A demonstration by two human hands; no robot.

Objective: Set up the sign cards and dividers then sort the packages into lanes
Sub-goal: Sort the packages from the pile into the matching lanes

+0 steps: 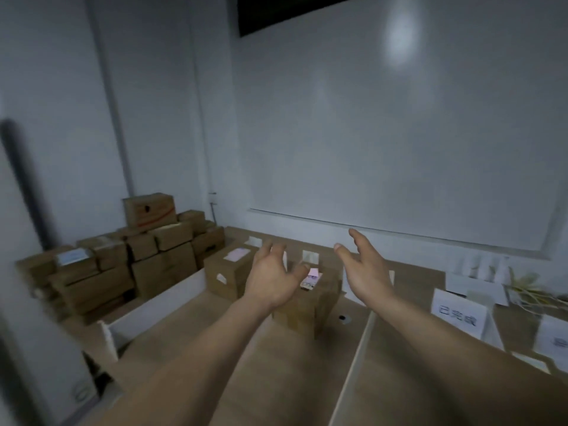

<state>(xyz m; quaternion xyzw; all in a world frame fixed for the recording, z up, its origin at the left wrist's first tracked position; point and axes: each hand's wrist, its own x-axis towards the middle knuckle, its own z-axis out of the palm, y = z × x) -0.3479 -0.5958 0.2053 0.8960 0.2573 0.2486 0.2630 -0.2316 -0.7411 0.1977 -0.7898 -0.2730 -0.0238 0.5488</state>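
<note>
Both forearms stretch out over the wooden table [301, 382] toward one brown carton [307, 316], which stands in the lane between a white board divider [159, 298] on its left and a thin divider strip [356, 342] on its right. Directly above the carton's top, the left hand [270, 281] has its fingers spread and bent downward like a claw. It grips nothing, and whether the fingertips touch the cardboard cannot be told. To the carton's right and a little above it, the right hand [365, 273] is held flat and relaxed, palm turned inward, apart from the box. The carton thus lies below and between the two hands, the left being the nearer, so a two-handed clasp would likely need the right hand to drop and close in on the right wall. The carton's long axis is hard to judge, since the left hand hides much of the top. It is plain cardboard, blurred, with a pink-and-white label [313, 277] showing on top just past the thumb. A second carton [224, 282] stands just left of it, a heap of cartons [116, 265] lies well beyond the white board, and a sign card [458, 312] with printed characters stands far right.
</note>
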